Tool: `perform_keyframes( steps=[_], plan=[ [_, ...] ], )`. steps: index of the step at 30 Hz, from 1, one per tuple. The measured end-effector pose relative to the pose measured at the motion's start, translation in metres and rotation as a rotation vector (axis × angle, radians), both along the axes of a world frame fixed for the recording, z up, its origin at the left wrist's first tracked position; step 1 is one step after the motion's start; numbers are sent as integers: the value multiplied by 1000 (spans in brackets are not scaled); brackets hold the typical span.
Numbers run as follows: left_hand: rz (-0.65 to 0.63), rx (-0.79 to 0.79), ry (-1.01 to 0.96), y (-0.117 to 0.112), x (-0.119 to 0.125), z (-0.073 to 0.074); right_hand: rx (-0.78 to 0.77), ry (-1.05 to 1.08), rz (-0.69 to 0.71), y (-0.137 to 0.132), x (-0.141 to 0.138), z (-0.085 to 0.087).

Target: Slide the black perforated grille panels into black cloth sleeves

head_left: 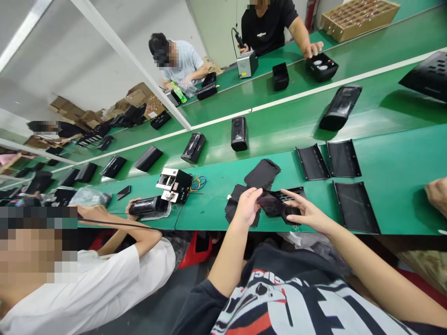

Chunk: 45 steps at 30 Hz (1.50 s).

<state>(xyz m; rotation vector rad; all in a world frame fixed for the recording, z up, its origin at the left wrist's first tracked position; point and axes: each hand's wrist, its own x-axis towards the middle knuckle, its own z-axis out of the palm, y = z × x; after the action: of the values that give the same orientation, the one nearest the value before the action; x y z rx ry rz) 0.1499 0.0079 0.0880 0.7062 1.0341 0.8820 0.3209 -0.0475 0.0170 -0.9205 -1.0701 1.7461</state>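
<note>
My left hand (248,204) pinches one end of a thin, dark, bent sheet (272,204) between thumb and fingers. At the sheet's other end is my right hand (309,213), its thumb and forefinger curved around the edge. Behind and partly under the sheet lies a black panel with slots (296,191), mostly covered. Close to my left hand, a loose pile of flat black sheets (232,209) rests on the green bench, and a second pile (262,173) lies farther back. Right of my hands are curved black panels (355,207), one (312,162) and another (343,159) behind it.
Several black speaker-like housings (239,133) stand along the green conveyor (272,114). Left of me, a co-worker handles a housing (148,205) beside a small machine (173,185) with wires. Another person's hand (437,195) is at the right edge. More people work across the line.
</note>
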Motion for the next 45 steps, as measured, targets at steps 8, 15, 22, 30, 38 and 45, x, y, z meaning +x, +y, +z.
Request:
perform_keyframes(
  steps=[8, 15, 22, 30, 38, 45],
  plan=[
    [-54, -103, -98, -3, -20, 17, 58, 48, 88, -12, 9, 31],
    [-55, -139, -65, -6, -30, 18, -221, 54, -140, -10, 0, 30],
    [-122, -286, -134, -12, -30, -4, -578, 353, -126, -11, -17, 6],
    [-118, -462, -284, -18, -36, -11, -376, 283, -64, -26, -29, -5],
    [-260, -418, -340, -20, -46, 16, -235, 99, -128, -22, -24, 8],
    [-291, -365, -399, -26, -47, 36, -259, 145, -218, -25, -9, 35]
  ],
)
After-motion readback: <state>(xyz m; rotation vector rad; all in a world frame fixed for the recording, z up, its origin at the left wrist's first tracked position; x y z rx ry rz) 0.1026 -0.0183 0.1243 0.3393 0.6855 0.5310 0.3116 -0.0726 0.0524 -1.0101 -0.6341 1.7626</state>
